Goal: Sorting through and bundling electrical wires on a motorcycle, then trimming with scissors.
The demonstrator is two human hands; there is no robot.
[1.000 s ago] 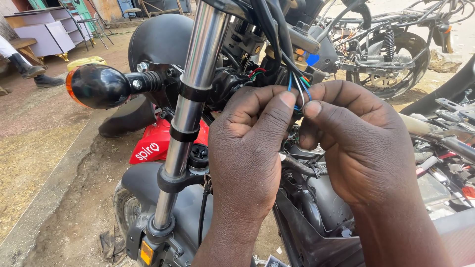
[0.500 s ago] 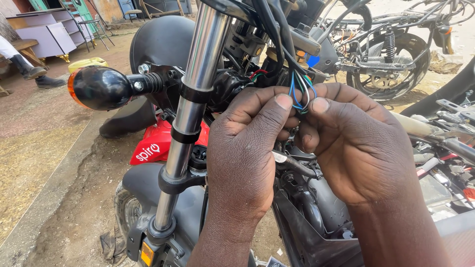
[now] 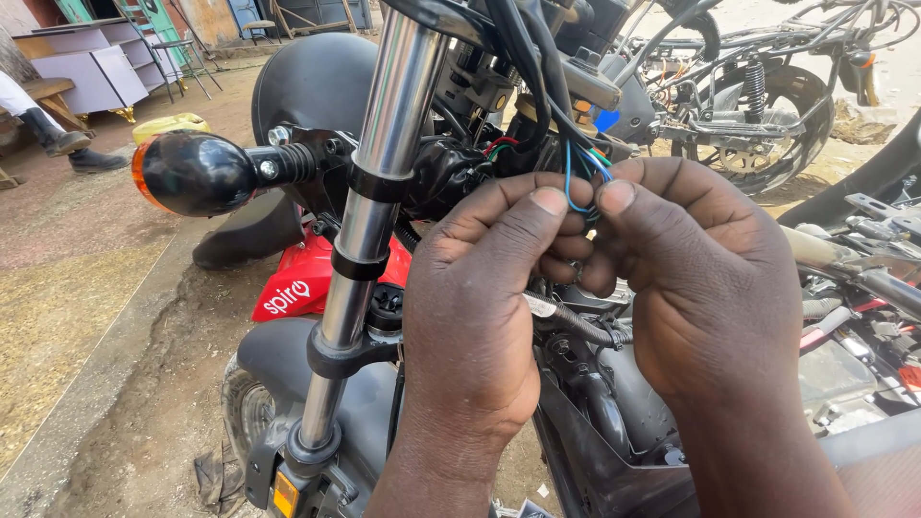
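Note:
My left hand [image 3: 480,288] and my right hand [image 3: 700,278] meet in front of a motorcycle's steering head, thumbs almost touching. Between their fingertips they pinch a thin blue wire [image 3: 573,182] that loops down from a bundle of black, red and green wires [image 3: 508,144]. What the wire ends in is hidden behind my fingers. Left of my left hand, the chrome fork tube [image 3: 384,163] runs down to the front wheel. A black turn signal with an orange lens [image 3: 197,173] sticks out to the left of the fork.
A red panel [image 3: 297,288] lies on the dirt behind the fork. The black front fender [image 3: 288,364] is below. Another motorcycle's rear wheel [image 3: 767,125] stands at the upper right. A purple cabinet [image 3: 96,67] and a person's booted leg [image 3: 48,129] are at the far left.
Both hands have stayed pinched on the blue wire, with the fingers shifting slightly as they work it. The view has drifted a little.

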